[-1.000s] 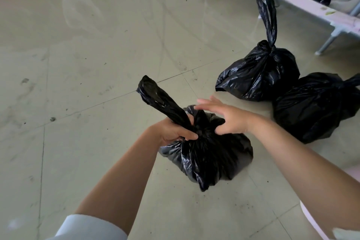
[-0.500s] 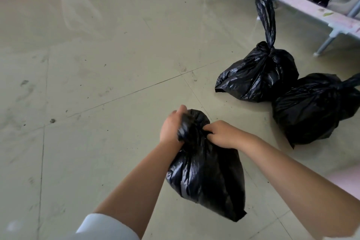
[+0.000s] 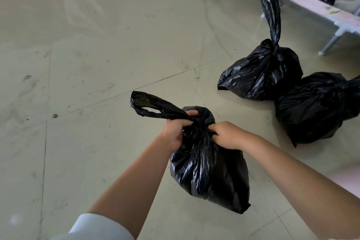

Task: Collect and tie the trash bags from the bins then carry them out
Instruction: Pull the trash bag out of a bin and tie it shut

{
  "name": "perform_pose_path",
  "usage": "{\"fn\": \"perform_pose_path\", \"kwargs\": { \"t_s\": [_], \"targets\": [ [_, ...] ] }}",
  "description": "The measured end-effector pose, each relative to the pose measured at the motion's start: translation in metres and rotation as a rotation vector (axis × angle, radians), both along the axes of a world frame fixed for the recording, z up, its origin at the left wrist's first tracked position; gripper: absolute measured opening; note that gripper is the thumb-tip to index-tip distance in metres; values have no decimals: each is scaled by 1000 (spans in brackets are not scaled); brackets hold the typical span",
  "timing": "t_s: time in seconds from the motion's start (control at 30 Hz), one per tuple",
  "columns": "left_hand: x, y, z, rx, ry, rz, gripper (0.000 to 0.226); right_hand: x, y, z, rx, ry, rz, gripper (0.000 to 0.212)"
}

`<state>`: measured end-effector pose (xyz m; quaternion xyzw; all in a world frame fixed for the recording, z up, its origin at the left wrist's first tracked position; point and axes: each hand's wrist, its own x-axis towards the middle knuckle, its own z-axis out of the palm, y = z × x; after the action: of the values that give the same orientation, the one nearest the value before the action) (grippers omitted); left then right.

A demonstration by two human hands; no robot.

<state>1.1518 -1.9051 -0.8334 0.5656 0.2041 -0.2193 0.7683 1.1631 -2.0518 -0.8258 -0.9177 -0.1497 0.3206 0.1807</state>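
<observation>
Now the bag in our hands (image 3: 210, 163) hangs lifted off the tiled floor (image 3: 97, 54), its body sagging below our wrists, where a second ago it sat squat on the tiles. One handle loop (image 3: 153, 108) has come back into sight, sticking out to the left past our knuckles; half a second ago it was hidden in the bunched neck. Our left hand (image 3: 174, 132) is curled tight round the gathered neck at the root of that loop. Our right hand (image 3: 227, 135) pinches the plastic on the other side of the same neck, fingers dug into the folds, so both hands are clamped on this one bag.

We read this as the knot being drawn up: the loop pulled free suggests one handle has been passed through or over the other, though the knot itself is buried between our fingers and we cannot tell whether it is finished.

Two other black bags rest on the floor to our right, touching each other. The nearer-left tied bag (image 3: 261, 72) stands with its loop upright, and the second bag (image 3: 315, 107) lies beside it, near the metal frame (image 3: 303, 0). Carrying out looks close.
</observation>
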Motion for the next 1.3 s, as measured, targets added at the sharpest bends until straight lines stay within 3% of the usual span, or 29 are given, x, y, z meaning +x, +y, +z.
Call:
{"fn": "perform_pose_path", "kwargs": {
  "t_s": [0.17, 0.27, 0.37, 0.43, 0.57, 0.73, 0.87, 0.93, 1.03, 1.13, 1.3],
  "targets": [
    [-6, -5, -4, 40, -65, -58, 39, 0, -12, -2, 41, 141, 1, 23],
    [-7, 1, -11, -47, -103, -55, 35, 5, -24, 6, 279, 281, -178, 18],
    [-8, 3, -17, -100, -130, -59, 30, 15, -29, 8, 417, 17, -377, 20],
    [-9, 1, -21, -74, -151, -82, 30, 21, -24, 10, 427, -44, -294, 32],
    [-8, -1, -28, 11, -146, -174, 34, 27, -10, 20, 325, 187, 2, 53],
    [-10, -1, -26, 17, -178, -178, 24, 38, -8, 27, 227, 230, 63, 44],
    [-15, -1, -13, 36, -246, -230, 13, 38, -11, 16, 167, 131, 5, 31],
    [-11, -2, -4, 121, -256, -102, 26, 35, -14, 8, 170, 88, -58, 26],
    [1, 0, 2, -38, -175, 170, 51, 31, -19, 1, 206, 44, -120, 23],
    [4, 5, -1, -115, -14, 358, 48, 26, -23, -1, 181, -35, -66, 21],
    [-6, 20, -10, -1, 232, 522, 42, 10, -29, -24, 110, -43, -50, 21]
  ]
}}
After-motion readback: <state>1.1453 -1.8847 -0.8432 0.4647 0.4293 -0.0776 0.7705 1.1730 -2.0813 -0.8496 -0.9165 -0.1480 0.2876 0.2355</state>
